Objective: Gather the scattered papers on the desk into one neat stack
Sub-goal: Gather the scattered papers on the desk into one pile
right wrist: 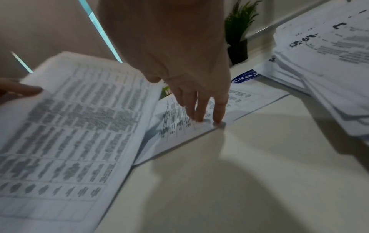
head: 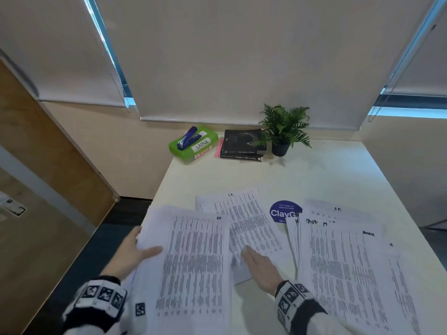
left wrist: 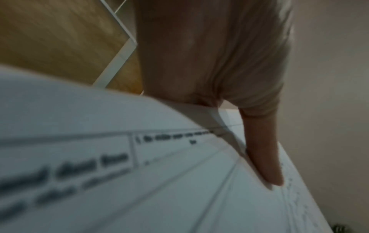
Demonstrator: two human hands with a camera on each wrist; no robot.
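Printed white papers lie in three groups on the white desk (head: 314, 177). My left hand (head: 142, 247) grips the left edge of the nearest bundle (head: 193, 262), thumb (left wrist: 265, 157) on top and fingers hidden beneath; that edge is lifted a little off the desk. A tilted sheet (head: 244, 218) in the middle is partly under this bundle. My right hand (head: 256, 259) is open, and its straight fingertips (right wrist: 205, 116) press on the near end of that sheet (right wrist: 179, 130). A thick, fanned pile (head: 350, 262) fills the right side of the desk, apart from both hands.
A round blue sticker (head: 285, 212) shows between the middle sheet and the right pile. At the back stand a green box (head: 193, 147) with a blue stapler (head: 187, 137) on it, stacked books (head: 242, 145) and a potted plant (head: 283, 130). The desk's left edge drops to the floor.
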